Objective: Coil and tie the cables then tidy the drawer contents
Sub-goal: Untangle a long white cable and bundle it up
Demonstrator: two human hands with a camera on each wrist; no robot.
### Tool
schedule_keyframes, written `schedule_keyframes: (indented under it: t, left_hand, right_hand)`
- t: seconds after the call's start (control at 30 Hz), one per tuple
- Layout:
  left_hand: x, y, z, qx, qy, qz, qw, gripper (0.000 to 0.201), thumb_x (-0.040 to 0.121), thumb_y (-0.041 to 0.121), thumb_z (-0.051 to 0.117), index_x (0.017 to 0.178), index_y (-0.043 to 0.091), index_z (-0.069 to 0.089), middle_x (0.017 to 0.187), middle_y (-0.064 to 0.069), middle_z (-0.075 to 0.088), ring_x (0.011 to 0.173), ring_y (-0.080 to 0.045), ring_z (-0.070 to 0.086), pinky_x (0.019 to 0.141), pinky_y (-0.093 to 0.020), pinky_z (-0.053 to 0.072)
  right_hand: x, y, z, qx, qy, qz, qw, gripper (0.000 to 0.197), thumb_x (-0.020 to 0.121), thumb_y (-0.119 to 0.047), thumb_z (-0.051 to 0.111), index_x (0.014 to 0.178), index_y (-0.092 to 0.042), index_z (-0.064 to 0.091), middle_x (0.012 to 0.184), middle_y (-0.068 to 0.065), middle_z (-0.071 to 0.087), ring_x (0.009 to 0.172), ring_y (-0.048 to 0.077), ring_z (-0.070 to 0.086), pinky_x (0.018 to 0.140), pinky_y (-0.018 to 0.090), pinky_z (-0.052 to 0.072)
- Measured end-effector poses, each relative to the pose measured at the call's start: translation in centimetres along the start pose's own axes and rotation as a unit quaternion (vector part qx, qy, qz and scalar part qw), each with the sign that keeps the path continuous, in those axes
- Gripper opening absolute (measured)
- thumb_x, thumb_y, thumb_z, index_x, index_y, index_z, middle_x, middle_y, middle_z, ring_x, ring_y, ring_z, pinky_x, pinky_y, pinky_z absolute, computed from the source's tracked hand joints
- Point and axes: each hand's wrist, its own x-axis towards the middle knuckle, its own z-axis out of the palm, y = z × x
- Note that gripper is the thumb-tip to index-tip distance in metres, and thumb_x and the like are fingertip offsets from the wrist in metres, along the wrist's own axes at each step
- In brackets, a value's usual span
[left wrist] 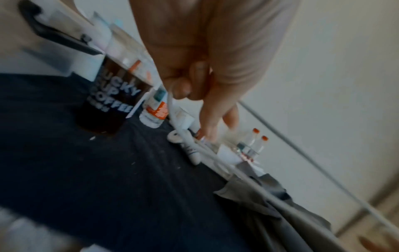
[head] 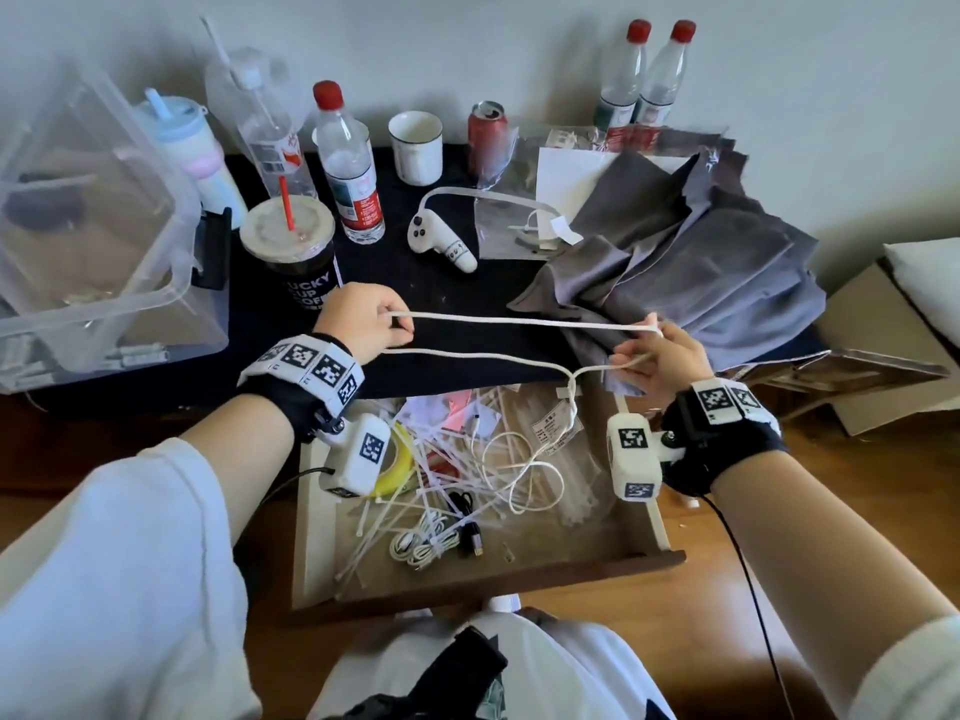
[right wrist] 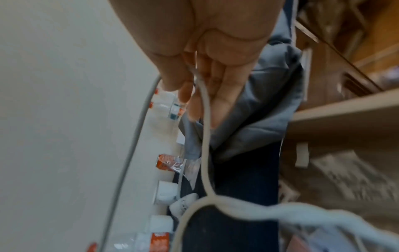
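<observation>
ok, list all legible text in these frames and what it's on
"LUCKY CUP COFFEE": dark paper cup with lid and red straw, partly cut off in both views.
Clear red-capped water bottle labels: too blurred to read.
White paper tag on the cable in the open wooden drawer: too small to read.
Wristband squares: markers, no words.

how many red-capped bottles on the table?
3. One stands at the back left, just behind the lidded coffee cup. Two more, and, stand side by side at the back right against the wall. Others may be hidden behind clutter.
</observation>
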Motion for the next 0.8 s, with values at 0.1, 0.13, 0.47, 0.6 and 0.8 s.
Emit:
schedule_keyframes:
  t: [0.1,0.13,0.47,0.6,0.8]
  left_hand:
    - [0.0,-0.2,1.3,-0.387,0.083,-0.164,0.904,0.028,0.087,0.031,0.066,0.071,0.011,0.055,0.048,0.002,0.049,0.044,-0.008,0.048,0.065,-0.029,0.049]
    - [0.0,0.2,1.6,-0.5,0.058,-0.222,0.835,0.04,0.09,0.045,0.057,0.073,0.009,0.054,0.045,0.0,0.05,0.046,-0.012,0.052,0.067,-0.032,0.049]
    - [-2.5,6.1,6.0,-0.574,-0.295,-0.271,0.714,0.082,0.082,0.064,0.048,0.138,0.005,0.036,0.114,-0.01,0.059,0.113,-0.025,0.054,0.101,-0.05,0.037]
    - [-3.7,7.0,7.0,-0.461,-0.365,-0.188,0.787,0.021,0.093,0.033,0.052,0.1,0.018,0.064,0.094,-0.001,0.071,0.1,-0.017,0.063,0.112,-0.042,0.03]
    - [-3.4,6.8,6.0,-0.43,-0.292,-0.172,0.837,0.008,0.09,0.012,0.059,0.093,0.01,0.065,0.076,-0.004,0.073,0.073,-0.014,0.071,0.083,-0.03,0.053]
  right_hand:
    - [-1.5,-0.6,1.1,0.078,-0.07,0.07,0.992,0.035,0.098,-0.04,0.034,0.075,-0.018,0.049,0.053,0.003,0.064,0.065,0.018,0.07,0.073,0.034,0.052]
    - [-2.0,-0.9,1.5,0.091,-0.096,0.081,0.988,0.049,0.096,-0.053,0.028,0.071,-0.017,0.049,0.051,0.004,0.061,0.07,0.021,0.07,0.077,0.036,0.052]
    - [-4.6,-2.1,7.3,0.278,-0.185,0.125,0.934,0.073,0.089,-0.069,0.013,0.053,-0.012,0.041,0.047,0.001,0.03,0.051,0.02,0.04,0.078,0.039,0.049]
    - [-5.2,-2.2,7.8,0.254,-0.2,0.111,0.94,0.038,0.101,-0.032,0.031,0.069,-0.014,0.04,0.048,-0.002,0.04,0.056,0.016,0.044,0.066,0.029,0.041]
    - [-5.2,-1.2,7.4,0.051,-0.226,-0.007,0.973,0.021,0.093,0.007,0.041,0.081,-0.01,0.047,0.059,0.001,0.053,0.051,0.011,0.052,0.059,0.02,0.045]
